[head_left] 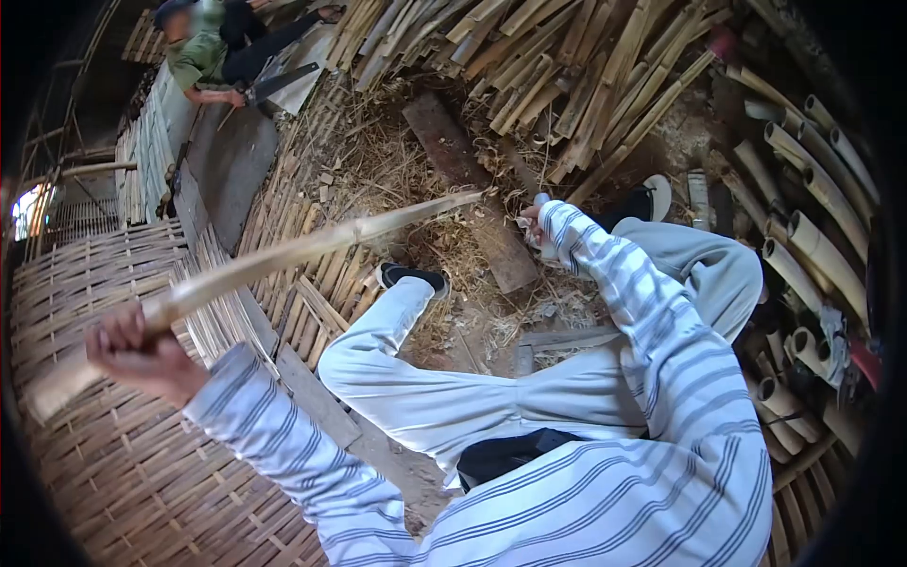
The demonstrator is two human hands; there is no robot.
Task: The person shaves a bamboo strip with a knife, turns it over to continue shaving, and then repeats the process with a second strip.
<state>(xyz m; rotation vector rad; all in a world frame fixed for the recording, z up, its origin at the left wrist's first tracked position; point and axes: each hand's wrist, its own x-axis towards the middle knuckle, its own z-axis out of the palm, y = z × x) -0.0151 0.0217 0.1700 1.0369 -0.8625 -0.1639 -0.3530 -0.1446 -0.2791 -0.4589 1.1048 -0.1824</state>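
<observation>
My left hand (142,354) is wrapped around a long bamboo piece (269,260) near its thick end. The piece slants up and right across the view, its thin tip over a wooden plank (453,156) on the ground. My right hand (536,227) is closed around the handle of a tool that looks like a knife (521,170). Its dark, narrow blade points up and away beside the plank, partly blurred against the shavings. The bamboo's tip lies just left of the right hand, apart from it.
Bamboo shavings (378,156) litter the ground between my feet. Split bamboo strips (567,57) are heaped ahead, and bamboo tubes (817,250) are stacked at right. A woven bamboo mat (94,274) lies left. Another person (203,57) at upper left holds a saw (283,83).
</observation>
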